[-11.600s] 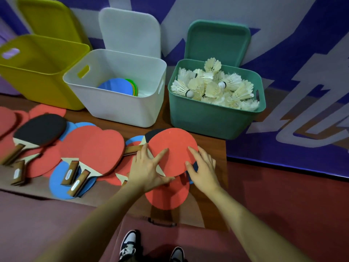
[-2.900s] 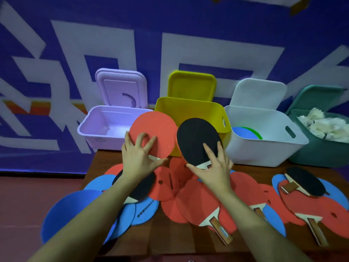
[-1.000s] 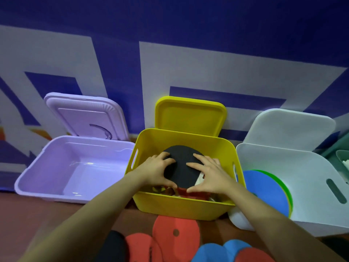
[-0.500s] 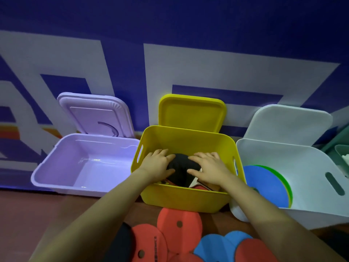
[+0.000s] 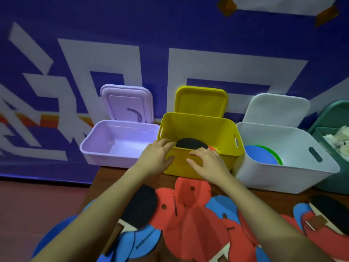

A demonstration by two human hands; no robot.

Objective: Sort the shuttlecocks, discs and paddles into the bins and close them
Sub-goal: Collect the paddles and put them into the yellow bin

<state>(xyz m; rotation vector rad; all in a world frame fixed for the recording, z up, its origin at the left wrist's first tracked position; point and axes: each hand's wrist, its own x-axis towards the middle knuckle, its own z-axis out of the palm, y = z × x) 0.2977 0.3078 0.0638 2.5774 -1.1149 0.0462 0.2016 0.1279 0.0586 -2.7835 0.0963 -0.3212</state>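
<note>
Wooden table [image 5: 98, 178] before a blue-and-white wall [image 5: 170, 35].

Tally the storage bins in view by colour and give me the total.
Purple bin: 1
Yellow bin: 1
White bin: 1
Green bin, partly cut off at the right edge: 1
Total: 4 bins, all with lids up

The yellow plastic bin [image 5: 203, 129] before me looks smooth with a soft sheen, like the glossier lilac plastic tub [image 5: 117, 146] and the matt white plastic bin [image 5: 287, 176]. The black paddle face [image 5: 190, 144] inside looks matt rubber. The brown tabletop [image 5: 98, 178] looks like wood.
</note>
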